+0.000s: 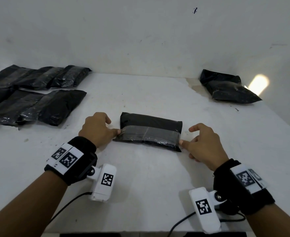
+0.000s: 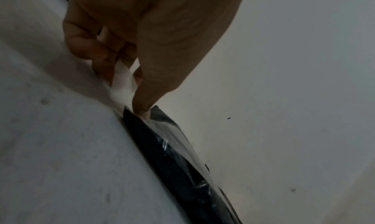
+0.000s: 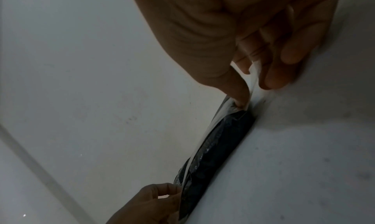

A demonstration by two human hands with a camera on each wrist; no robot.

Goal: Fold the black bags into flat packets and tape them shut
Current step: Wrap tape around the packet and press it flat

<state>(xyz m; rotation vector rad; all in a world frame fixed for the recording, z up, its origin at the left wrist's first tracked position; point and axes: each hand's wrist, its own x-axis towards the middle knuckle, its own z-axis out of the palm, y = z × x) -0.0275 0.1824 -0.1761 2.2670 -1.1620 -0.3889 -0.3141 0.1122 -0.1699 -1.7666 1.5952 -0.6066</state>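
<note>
A folded black packet (image 1: 151,124) lies flat in the middle of the white table (image 1: 140,177). A strip of clear tape (image 1: 149,134) runs lengthwise across it and sticks out past both short ends. My left hand (image 1: 113,127) pinches the left tape end between thumb and fingers, the thumb tip at the packet's left edge. My right hand (image 1: 187,135) pinches the right tape end the same way. The left wrist view shows the packet (image 2: 172,163) edge-on below the thumb. In the right wrist view the tape (image 3: 252,80) bends down over the packet (image 3: 219,147).
Several taped black packets (image 1: 38,96) lie in two rows at the far left. A loose black bag (image 1: 226,88) sits at the back right by the wall (image 1: 140,40). The table's front edge runs just below my wrists.
</note>
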